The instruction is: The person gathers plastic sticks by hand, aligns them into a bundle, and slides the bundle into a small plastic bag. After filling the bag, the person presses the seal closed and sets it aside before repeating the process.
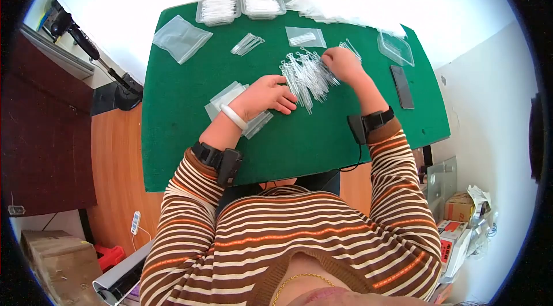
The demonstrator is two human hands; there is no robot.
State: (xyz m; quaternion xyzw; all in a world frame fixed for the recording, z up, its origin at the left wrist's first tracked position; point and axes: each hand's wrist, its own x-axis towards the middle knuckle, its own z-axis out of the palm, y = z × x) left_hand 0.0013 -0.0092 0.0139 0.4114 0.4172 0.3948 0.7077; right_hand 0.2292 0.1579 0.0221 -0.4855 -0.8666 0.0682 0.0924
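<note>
Both hands at a pile of thin clear pins point(305, 75) on the green worktop point(190, 144).

The left hand point(268, 95) lies palm down with its grip apart and flat. Its fingertips touch the pile's near edge, and its wrist lies over a stack of clear bags point(224, 98). The right hand point(344, 64) rests on the far right side of the pile with its fingers curled down into the pins. I cannot tell whether that grip is closed on any. A small filled bag point(305, 37) lies just beyond the right grip, and a loose bundle point(247, 44) lies beyond the left. Two clear trays point(219, 9) sit at the far edge. A dark phone point(402, 87) lies to the right of the right grip, apart from it.
</note>
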